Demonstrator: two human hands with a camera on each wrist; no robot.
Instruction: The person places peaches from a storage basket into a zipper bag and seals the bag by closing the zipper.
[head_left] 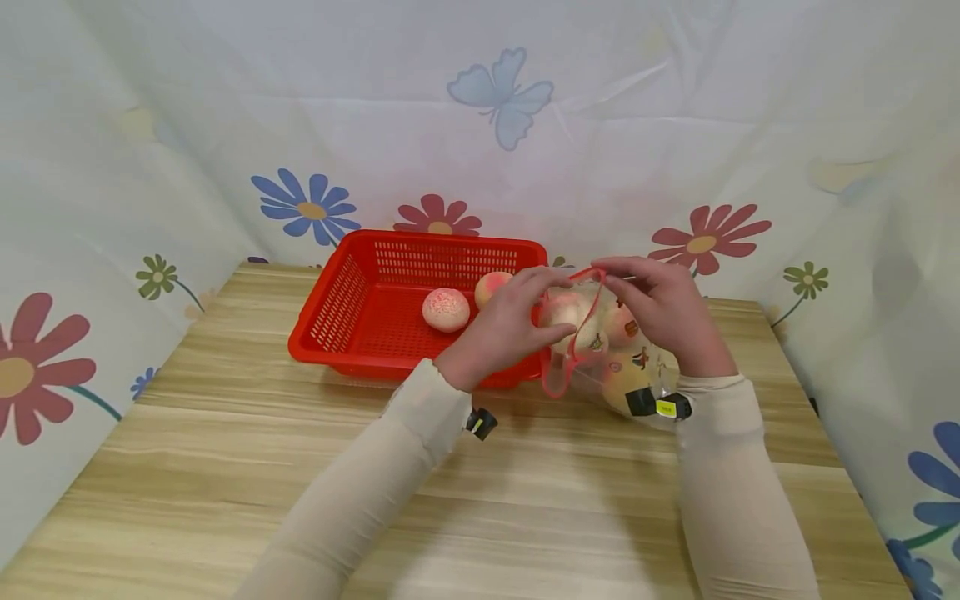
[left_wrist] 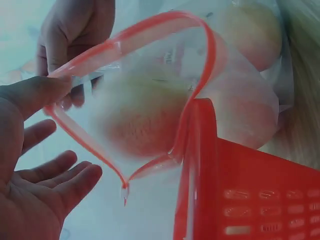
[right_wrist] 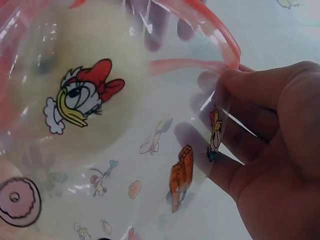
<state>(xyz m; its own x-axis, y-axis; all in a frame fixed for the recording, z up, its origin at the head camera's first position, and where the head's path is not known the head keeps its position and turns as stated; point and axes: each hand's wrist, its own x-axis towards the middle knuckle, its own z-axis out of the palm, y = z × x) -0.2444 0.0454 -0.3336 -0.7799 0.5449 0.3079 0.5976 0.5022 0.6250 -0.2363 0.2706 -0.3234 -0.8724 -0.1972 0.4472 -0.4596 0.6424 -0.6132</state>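
A clear zip bag (head_left: 637,358) with a red rim and cartoon prints stands at the basket's right side, its mouth spread wide. Several pink-and-cream peaches (left_wrist: 145,115) show inside it. My right hand (head_left: 663,304) pinches the red rim between thumb and forefinger, seen closely in the right wrist view (right_wrist: 280,130). From the left, my left hand (head_left: 506,321) reaches to the mouth with its fingers spread; in the left wrist view one digit overlaps the rim. Two more peaches, a near one (head_left: 446,310) and a far one (head_left: 492,287), lie in the red basket (head_left: 311,350).
The slotted basket stands on a wood-grain table (head_left: 225,475) close to the back. Behind and at the sides hangs a white curtain (head_left: 600,167) printed with flowers and a butterfly. The basket's wall rises right beside the bag's mouth.
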